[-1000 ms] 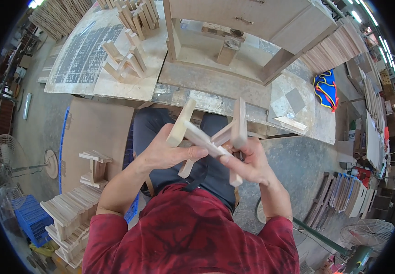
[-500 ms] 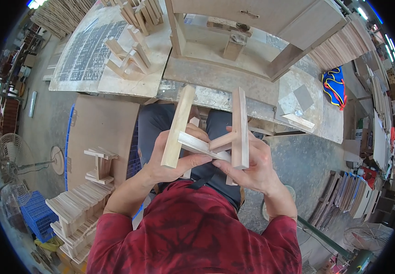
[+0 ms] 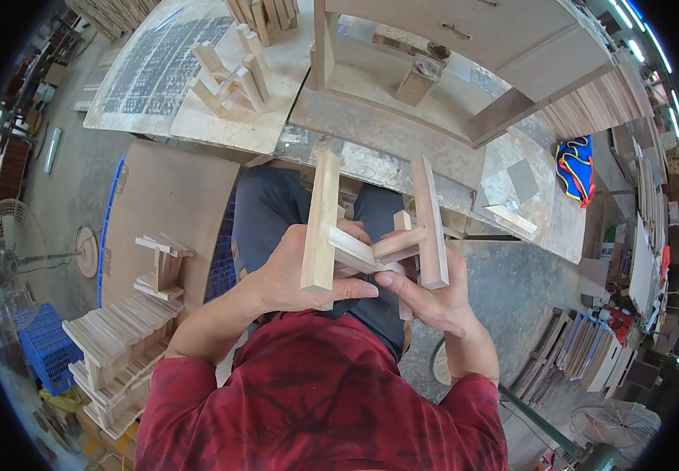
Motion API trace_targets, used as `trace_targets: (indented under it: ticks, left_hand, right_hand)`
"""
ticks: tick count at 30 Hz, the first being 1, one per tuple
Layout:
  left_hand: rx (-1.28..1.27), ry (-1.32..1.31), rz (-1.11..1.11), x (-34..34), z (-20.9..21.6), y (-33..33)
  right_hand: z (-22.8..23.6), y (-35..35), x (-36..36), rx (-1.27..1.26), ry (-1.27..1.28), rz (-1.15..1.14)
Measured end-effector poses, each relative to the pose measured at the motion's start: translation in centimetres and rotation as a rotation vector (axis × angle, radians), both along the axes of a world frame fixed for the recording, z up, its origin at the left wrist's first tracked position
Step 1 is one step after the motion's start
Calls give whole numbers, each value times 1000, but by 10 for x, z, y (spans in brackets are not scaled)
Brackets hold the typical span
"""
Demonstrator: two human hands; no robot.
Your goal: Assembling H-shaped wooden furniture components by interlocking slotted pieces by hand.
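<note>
Over my lap I hold a pale wooden leg frame, like a small stool's base. It has a left post [image 3: 321,228], a right post [image 3: 431,228] and crossing bars [image 3: 356,250] that meet between them. My left hand [image 3: 283,271] is closed round the left side, its thumb along the crossing. From the other side, my right hand [image 3: 440,297] grips below the right post, thumb pressed near the same joint. Both thumb tips are close together. Most other fingers are hidden behind the wood.
A workbench [image 3: 402,169] in front carries a plywood cabinet box [image 3: 504,129], wooden pieces [image 3: 233,78] and a blue cloth bundle [image 3: 575,169]. Stacked wooden frames [image 3: 123,334] stand at my left by a brown board [image 3: 167,192]. Fans [image 3: 614,424] stand on both sides.
The view has turned a little, and the frame and both hands sit slightly further right in it. The frame has tilted slightly, showing more of a rear post. Both hands keep their hold.
</note>
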State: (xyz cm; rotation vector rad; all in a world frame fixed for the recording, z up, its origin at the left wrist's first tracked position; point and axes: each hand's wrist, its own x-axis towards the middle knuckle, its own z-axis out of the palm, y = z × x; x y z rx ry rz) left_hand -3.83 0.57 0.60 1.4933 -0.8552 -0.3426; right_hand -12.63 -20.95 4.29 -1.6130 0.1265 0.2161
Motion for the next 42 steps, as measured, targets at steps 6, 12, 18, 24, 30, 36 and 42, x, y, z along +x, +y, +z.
trace_targets:
  ticks: [6,12,18,24,30,36,42]
  left_hand:
    - [87,245,-32,-4,9,6]
    - [78,246,-31,-10,4,7]
    - [53,198,-26,-9,8,3]
    - [178,341,-86,3,11,-3]
    - [65,485,-133,18,-4,-5]
    - [252,70,95,31,-6,-25]
    - [53,-386,299,41,-20,-46]
  right_hand:
    - [-8,-1,6,145,-135,-25]
    - [-10,-2,4,193,-111,78]
    - [-16,-6,6,121,-51,54]
    - [-20,-12,23,117,-13,74]
    - [-49,-27,34,426,81,-111]
    - [-57,-41,68,530,143,-178]
    - [-46,-43,84,539,135,-192]
